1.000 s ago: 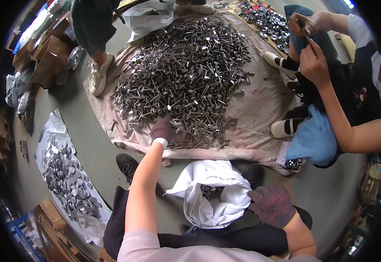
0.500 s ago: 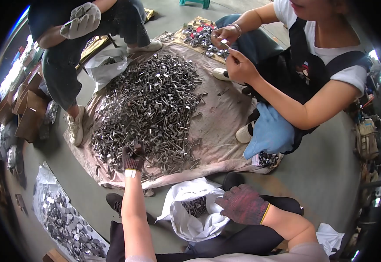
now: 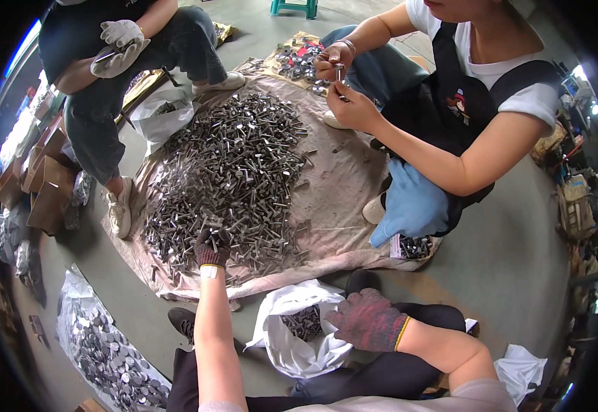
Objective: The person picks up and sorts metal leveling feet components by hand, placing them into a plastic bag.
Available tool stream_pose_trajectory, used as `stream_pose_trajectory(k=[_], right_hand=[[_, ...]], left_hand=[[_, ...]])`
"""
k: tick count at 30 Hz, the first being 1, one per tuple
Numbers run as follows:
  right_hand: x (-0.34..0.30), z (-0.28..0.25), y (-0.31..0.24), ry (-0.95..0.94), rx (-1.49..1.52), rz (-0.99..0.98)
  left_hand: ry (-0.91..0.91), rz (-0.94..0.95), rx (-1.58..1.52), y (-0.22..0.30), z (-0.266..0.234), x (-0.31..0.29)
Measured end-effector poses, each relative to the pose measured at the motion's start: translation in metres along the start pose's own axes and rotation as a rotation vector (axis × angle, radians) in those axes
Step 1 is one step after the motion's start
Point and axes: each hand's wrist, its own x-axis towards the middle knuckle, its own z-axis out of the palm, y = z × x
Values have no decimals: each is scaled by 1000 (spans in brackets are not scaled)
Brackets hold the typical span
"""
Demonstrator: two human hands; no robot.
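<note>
My left hand [image 3: 213,251], in a dark knitted glove, is at the near edge of a big pile of metal bolts [image 3: 233,161]. Its fingers curl around a few bolts, whose shiny ends show at the fingertips. Between my legs stands a white woven sack [image 3: 271,323], its mouth turned open, with bolts [image 3: 303,323] inside. My right hand [image 3: 369,321], in a dark reddish glove, lies against the sack's right rim with bent fingers; it seems to grip the rim, though the fingertips are partly hidden.
The pile lies on a pinkish cloth [image 3: 340,213]. Round metal discs [image 3: 117,364] cover a sheet at lower left. Across at right, a person holds a bolt [image 3: 340,72]; another in white gloves [image 3: 122,44] sits at upper left beside a white bag [image 3: 165,123]. Cardboard boxes [image 3: 52,196] stand left.
My left hand stays at the pile's edge, its fingers turned a little. My right hand has shifted slightly left over the sack's rim. Both other people's hands have moved.
</note>
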Motion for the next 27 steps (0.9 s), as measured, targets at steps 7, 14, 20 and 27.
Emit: stream_pose_trajectory(k=[7, 14, 20, 27], right_hand=[[2, -7, -9, -64, 13, 2], [1, -8, -6, -114, 24, 7], [7, -7, -14, -47, 11, -27], [-1, -5, -14, -67, 9, 9]], left_hand=[[-169, -61, -180, -13, 23, -37], [-334, 23, 92, -25, 52, -60], [-531, -203, -2, -12, 48, -63], [-62, -173, 19, -38, 82, -75]])
